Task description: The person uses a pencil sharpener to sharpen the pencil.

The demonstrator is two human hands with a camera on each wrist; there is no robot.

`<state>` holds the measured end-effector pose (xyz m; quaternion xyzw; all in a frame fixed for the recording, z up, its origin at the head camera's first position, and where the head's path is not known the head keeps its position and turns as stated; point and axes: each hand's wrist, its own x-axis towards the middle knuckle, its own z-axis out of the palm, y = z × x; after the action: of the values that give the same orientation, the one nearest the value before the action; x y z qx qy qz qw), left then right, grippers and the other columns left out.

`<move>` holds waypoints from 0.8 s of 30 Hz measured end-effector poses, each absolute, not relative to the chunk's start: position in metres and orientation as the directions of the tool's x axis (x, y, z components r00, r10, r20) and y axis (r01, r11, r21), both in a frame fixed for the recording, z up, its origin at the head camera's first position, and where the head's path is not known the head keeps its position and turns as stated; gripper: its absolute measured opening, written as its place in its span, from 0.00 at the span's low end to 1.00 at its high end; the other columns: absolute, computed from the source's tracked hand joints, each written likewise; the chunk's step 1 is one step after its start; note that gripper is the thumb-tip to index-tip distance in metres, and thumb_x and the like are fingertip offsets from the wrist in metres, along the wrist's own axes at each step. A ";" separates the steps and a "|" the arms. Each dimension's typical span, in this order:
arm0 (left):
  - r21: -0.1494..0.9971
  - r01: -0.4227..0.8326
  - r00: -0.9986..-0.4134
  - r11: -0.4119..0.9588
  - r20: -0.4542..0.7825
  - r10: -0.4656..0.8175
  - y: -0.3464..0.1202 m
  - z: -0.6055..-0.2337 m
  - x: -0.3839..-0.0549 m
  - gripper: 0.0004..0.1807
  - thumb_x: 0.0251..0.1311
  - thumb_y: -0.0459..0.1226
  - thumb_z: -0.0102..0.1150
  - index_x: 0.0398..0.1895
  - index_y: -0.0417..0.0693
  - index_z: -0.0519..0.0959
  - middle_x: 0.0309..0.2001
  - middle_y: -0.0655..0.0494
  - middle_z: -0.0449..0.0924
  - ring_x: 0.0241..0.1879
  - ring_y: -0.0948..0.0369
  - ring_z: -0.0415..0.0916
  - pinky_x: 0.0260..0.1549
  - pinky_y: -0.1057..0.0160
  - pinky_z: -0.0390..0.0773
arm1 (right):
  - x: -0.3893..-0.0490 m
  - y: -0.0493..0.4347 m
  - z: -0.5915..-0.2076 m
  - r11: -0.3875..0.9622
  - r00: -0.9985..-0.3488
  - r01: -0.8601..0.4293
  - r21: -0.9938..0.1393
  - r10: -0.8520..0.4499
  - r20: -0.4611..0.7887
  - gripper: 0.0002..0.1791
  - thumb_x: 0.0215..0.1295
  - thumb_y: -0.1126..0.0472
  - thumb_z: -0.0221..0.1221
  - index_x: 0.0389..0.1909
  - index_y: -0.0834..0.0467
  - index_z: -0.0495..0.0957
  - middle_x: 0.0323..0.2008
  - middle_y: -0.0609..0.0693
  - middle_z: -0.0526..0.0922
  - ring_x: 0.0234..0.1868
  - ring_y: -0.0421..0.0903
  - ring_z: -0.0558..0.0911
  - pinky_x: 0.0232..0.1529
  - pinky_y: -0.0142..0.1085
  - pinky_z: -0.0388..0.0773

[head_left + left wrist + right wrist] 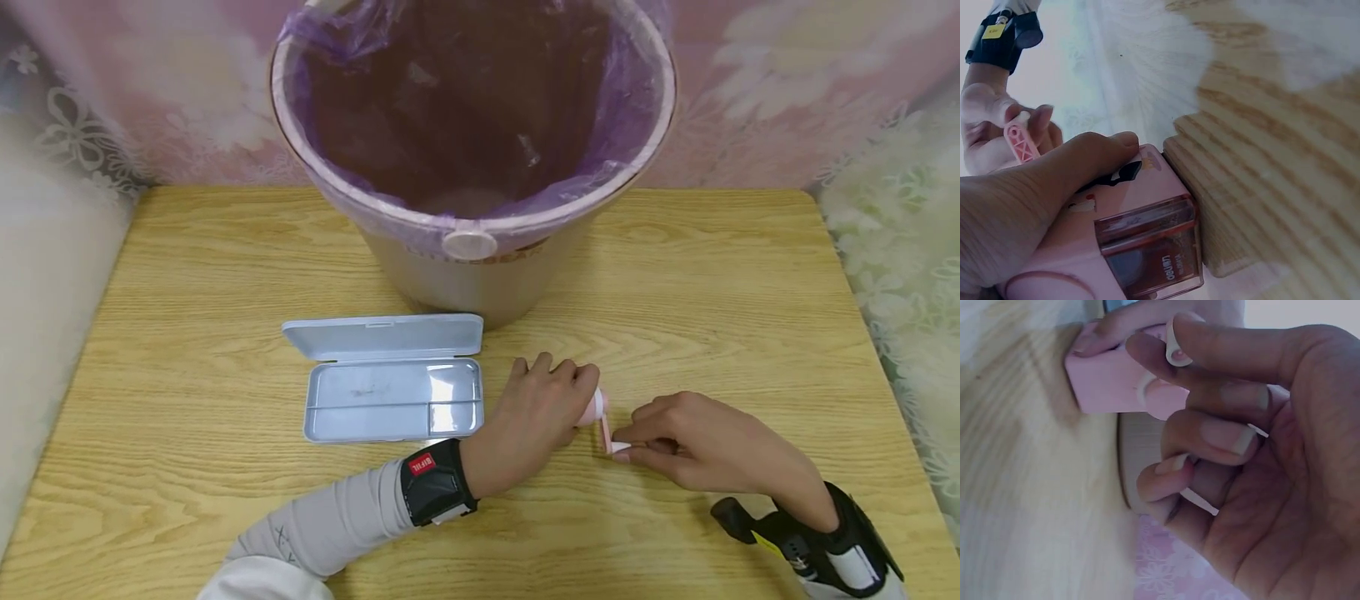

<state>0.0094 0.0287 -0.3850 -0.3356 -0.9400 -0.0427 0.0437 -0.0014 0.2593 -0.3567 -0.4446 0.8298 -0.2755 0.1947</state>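
Note:
A pink crank pencil sharpener (1166,181) stands on the wooden table, gripped by my left hand (528,421) from above, thumb along its side. In the head view that hand covers most of it. Its see-through reddish shavings drawer (1154,250) appears in the left wrist view. The pink crank arm (607,435) sticks out on the right side of the sharpener. Thumb and index finger of my right hand (697,442) pinch the white crank knob (621,447). In the right wrist view its other fingers curl loosely. No pencil is visible in the sharpener.
A light blue pencil case (393,423) lies with its lid raised, left of the sharpener. Behind it towers a large bin (480,283) lined with a purple plastic bag (637,125). Floral cloth (750,108) hangs around the wooden table (187,333).

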 end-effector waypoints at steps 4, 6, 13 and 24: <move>0.061 0.632 -0.772 0.773 0.136 0.621 0.028 -0.387 0.009 0.23 0.55 0.50 0.75 0.42 0.54 0.71 0.30 0.63 0.77 0.31 0.63 0.73 0.30 0.65 0.72 | -0.004 0.260 -0.349 0.429 -0.521 -0.672 -0.604 -0.853 -0.027 0.09 0.66 0.61 0.66 0.40 0.40 0.86 0.21 0.29 0.64 0.24 0.22 0.60 0.27 0.21 0.63; 0.065 0.632 -0.772 0.773 0.142 0.619 0.028 -0.387 0.008 0.22 0.55 0.50 0.75 0.42 0.54 0.72 0.30 0.63 0.77 0.31 0.63 0.73 0.30 0.65 0.71 | -0.006 0.261 -0.345 0.427 -0.529 -0.675 -0.602 -0.848 -0.008 0.11 0.65 0.62 0.67 0.42 0.42 0.87 0.21 0.29 0.64 0.25 0.22 0.60 0.27 0.20 0.62; 0.059 0.625 -0.777 0.778 0.141 0.614 0.028 -0.387 0.010 0.23 0.55 0.52 0.74 0.44 0.54 0.73 0.32 0.63 0.79 0.32 0.62 0.74 0.31 0.64 0.74 | -0.022 0.266 -0.338 0.456 -0.617 -0.678 -0.577 -0.779 0.110 0.16 0.60 0.70 0.68 0.48 0.55 0.88 0.28 0.29 0.79 0.25 0.24 0.66 0.28 0.18 0.65; 0.040 0.616 -0.779 0.787 0.177 0.601 0.030 -0.389 0.010 0.21 0.60 0.49 0.71 0.52 0.56 0.76 0.34 0.64 0.82 0.33 0.62 0.77 0.33 0.63 0.77 | -0.048 0.264 -0.356 0.473 -0.653 -0.665 -0.578 -0.744 0.141 0.15 0.60 0.70 0.68 0.48 0.55 0.88 0.33 0.39 0.87 0.24 0.25 0.67 0.27 0.20 0.66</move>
<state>0.0096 0.0295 -0.3889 -0.3230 -0.9420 -0.0477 0.0777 -0.0484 0.2643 -0.3555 -0.4116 0.8558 -0.3064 0.0650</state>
